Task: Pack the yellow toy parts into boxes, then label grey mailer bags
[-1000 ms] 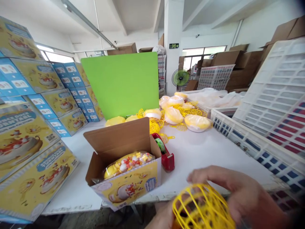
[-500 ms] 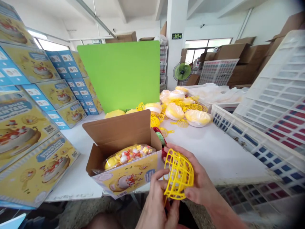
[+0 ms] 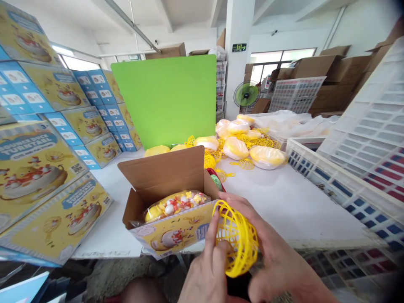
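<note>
Head view: an open carton point(image 3: 176, 237) with a printed yellow front stands near the counter's point(image 3: 268, 198) front edge, its brown flap point(image 3: 164, 170) raised at the back. Inside lies a clear bag point(image 3: 175, 206) of small red, white and yellow pieces, with larger yellow shapes toward its left end. On the right, a white slatted basket point(image 3: 334, 181) shows dark blue through its openings, though what it holds cannot be told; behind the counter's pile, clear plastic bags point(image 3: 296, 120) cover another container. The yellow mesh basket point(image 3: 251, 240) is between the two hands, just beside the carton's right end and in front of the counter. It is a rounded, open lattice of thin strips with a thicker rim, tipped so its mouth faces left; whether several are nested is unclear. The left hand point(image 3: 206, 267) grasps it at the mouth, a fingertip at the rim and another finger across the opening, while the right hand point(image 3: 268, 244) cups its outer side, thumb spread away. Farther back, wrapped yellow-and-white bowls point(image 3: 268, 156) lie among more yellow mesh baskets point(image 3: 244, 164).
</note>
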Action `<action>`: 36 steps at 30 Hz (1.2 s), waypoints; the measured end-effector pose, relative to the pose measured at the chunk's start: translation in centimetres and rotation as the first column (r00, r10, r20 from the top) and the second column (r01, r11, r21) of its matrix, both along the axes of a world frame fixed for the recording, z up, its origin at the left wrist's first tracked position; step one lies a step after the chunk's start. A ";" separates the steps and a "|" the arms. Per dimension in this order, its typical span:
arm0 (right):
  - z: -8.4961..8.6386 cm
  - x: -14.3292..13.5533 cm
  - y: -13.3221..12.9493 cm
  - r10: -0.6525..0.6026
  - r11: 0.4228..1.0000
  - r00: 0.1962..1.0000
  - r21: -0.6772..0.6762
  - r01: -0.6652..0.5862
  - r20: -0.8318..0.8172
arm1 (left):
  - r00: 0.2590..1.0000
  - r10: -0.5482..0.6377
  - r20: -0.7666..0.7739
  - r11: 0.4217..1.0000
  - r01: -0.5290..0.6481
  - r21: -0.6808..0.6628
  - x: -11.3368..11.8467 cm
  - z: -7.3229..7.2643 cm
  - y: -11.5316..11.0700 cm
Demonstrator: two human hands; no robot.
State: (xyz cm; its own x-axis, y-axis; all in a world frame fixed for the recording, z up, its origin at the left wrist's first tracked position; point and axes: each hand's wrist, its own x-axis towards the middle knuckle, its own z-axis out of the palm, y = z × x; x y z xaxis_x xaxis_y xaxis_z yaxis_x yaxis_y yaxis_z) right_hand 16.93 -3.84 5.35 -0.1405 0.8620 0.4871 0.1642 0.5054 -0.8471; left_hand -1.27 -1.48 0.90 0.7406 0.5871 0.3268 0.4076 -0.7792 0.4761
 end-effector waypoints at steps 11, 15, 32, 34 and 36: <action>8.0 0.6 2.2 -0.448 0.719 0.894 0.586 0.374 -0.022 | 0.949 0.314 -0.014 0.884 -0.287 0.369 -4.1 11.7 6.0; 10.5 1.5 6.1 -0.393 0.727 0.847 0.685 0.048 0.358 | 0.867 0.381 -0.322 0.921 -0.327 0.211 -4.5 11.4 9.6; 13.8 -3.0 11.3 -0.121 0.973 0.299 0.173 -0.151 0.946 | 0.796 0.595 -0.111 0.796 -0.563 0.224 -4.1 10.2 9.1; 15.4 -2.7 12.2 0.028 0.969 0.180 0.018 -0.246 0.983 | 0.791 0.598 -0.130 0.795 -0.563 0.226 -4.0 10.2 9.1; 16.2 -2.5 13.1 0.141 0.937 0.062 -0.113 -0.329 0.988 | 0.792 0.596 -0.134 0.796 -0.560 0.229 -3.9 10.0 9.1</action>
State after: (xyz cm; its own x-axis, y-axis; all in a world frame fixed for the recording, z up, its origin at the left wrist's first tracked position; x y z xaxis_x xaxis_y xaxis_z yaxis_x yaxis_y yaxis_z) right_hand 14.46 9.22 21.50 -0.7514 0.6332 -0.1857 0.6419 0.7666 0.0166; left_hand -5.22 7.61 10.92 0.3371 0.8739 0.3502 0.8751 -0.4280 0.2259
